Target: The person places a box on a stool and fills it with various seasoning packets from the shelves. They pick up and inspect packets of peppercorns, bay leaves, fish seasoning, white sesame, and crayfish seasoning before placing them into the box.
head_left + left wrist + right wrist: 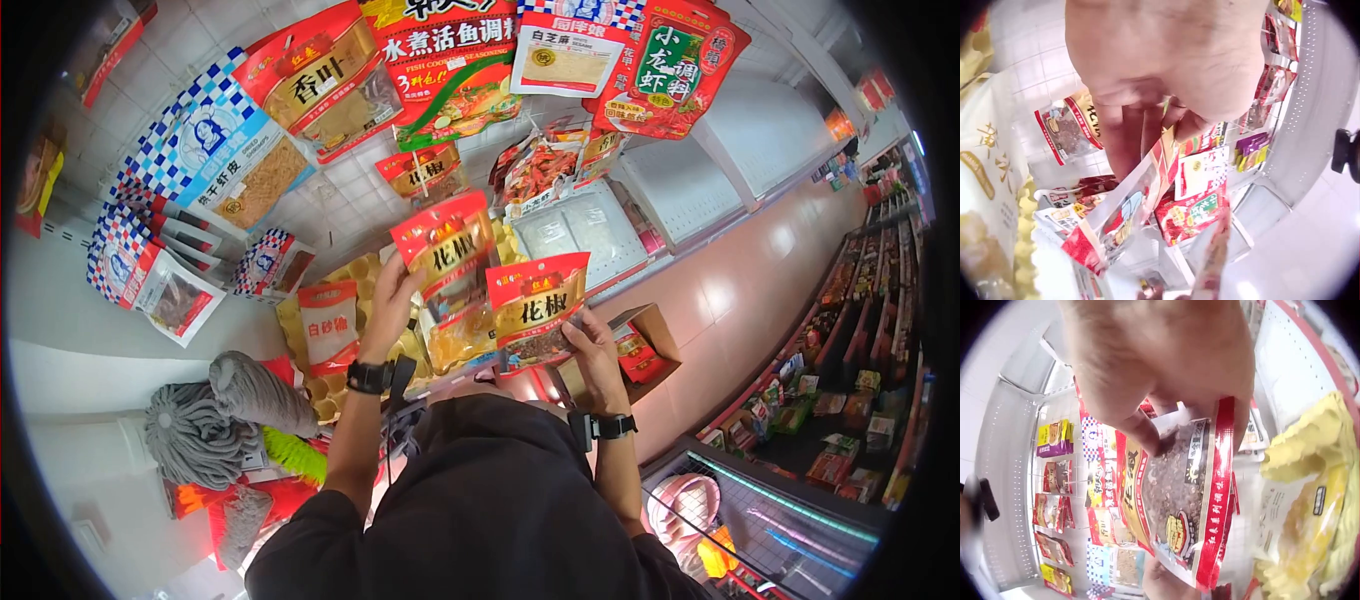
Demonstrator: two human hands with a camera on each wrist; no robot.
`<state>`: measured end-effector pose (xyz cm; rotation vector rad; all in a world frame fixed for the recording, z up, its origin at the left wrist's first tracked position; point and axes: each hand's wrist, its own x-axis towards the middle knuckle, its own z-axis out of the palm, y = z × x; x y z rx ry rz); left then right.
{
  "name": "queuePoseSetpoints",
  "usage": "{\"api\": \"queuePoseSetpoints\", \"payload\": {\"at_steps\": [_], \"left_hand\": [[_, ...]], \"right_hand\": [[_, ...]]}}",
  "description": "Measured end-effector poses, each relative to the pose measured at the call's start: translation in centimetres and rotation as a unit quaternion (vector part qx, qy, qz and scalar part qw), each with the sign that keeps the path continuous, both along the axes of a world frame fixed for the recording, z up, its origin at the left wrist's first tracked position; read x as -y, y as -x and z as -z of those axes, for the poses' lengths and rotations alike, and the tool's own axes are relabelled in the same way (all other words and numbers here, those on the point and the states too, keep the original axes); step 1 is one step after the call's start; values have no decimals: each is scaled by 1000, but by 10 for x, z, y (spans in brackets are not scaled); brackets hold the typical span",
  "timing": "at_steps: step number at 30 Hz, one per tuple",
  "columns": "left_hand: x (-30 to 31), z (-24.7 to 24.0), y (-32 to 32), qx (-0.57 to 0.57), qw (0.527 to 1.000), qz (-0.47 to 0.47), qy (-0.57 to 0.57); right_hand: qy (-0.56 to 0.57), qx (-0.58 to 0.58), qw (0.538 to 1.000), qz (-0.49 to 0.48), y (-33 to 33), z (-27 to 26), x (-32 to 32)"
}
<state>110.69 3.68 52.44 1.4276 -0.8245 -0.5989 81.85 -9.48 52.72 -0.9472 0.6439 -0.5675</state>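
My left hand (392, 305) grips a red-and-gold packet of Sichuan peppercorns (447, 243) by its left edge. In the left wrist view the fingers (1124, 134) pinch this packet (1125, 209), seen nearly edge-on. A matching packet of Sichuan peppercorns (537, 312) is tilted in my right hand (596, 352), which pinches its lower right side with the thumb in front. Dark peppercorns show through its clear window in the right wrist view. The two packets are side by side, the left one higher. Another peppercorn packet (420, 173) hangs on the rack just beyond.
Large seasoning packets (322, 85) hang across the wall grid. Below sits a yellow egg-crate tray (290, 330) bearing a white sugar packet (328, 328). An open cardboard box (655, 345) with red packets stands at right. Grey mop heads (200, 435) crowd the lower left.
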Motion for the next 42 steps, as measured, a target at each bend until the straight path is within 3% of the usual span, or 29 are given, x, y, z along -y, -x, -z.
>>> {"api": "queuePoseSetpoints", "payload": {"at_steps": [5, 8, 10, 12, 13, 14, 17, 22, 27, 29, 34, 36, 38, 42], "left_hand": [[-35, -26, 43, -80, 993, 56, -73], [-33, -12, 59, -121, 990, 68, 19], [-38, -4, 50, -96, 994, 49, -24], [-32, -20, 43, -210, 969, -38, -124], [-28, 9, 27, -181, 982, 14, -57], [-24, 5, 19, -182, 982, 15, -57], [-7, -16, 5, -165, 975, 149, -5], [28, -24, 31, -127, 961, 245, -12], [48, -18, 44, -168, 968, 180, -44], [49, -18, 46, -185, 974, 131, -30], [35, -15, 39, -174, 977, 121, -14], [26, -12, 35, -162, 980, 118, -14], [16, -10, 30, -123, 977, 164, -68], [19, -2, -2, -89, 988, 125, -15]], "right_hand": [[-59, 30, 996, -55, -37, 7, -11], [-16, 11, 998, -62, -57, 15, -20], [-22, 13, 996, -80, -55, 25, -20], [-8, -23, 997, -77, -51, 29, -18], [-3, -7, 997, -75, -49, 30, -17], [-3, -8, 997, -74, -48, 26, -18], [-1, -34, 999, -11, -45, 12, -16], [78, -37, 995, 58, -41, 10, -6], [155, -42, 986, 54, -57, -9, 3], [150, -44, 986, 57, -59, -7, 2], [83, -2, 996, 13, -68, -3, -3], [105, -21, 994, -6, -67, 2, -1], [128, -129, 976, -121, -66, 6, 3], [160, -169, 961, -148, -68, 23, 5]]}}
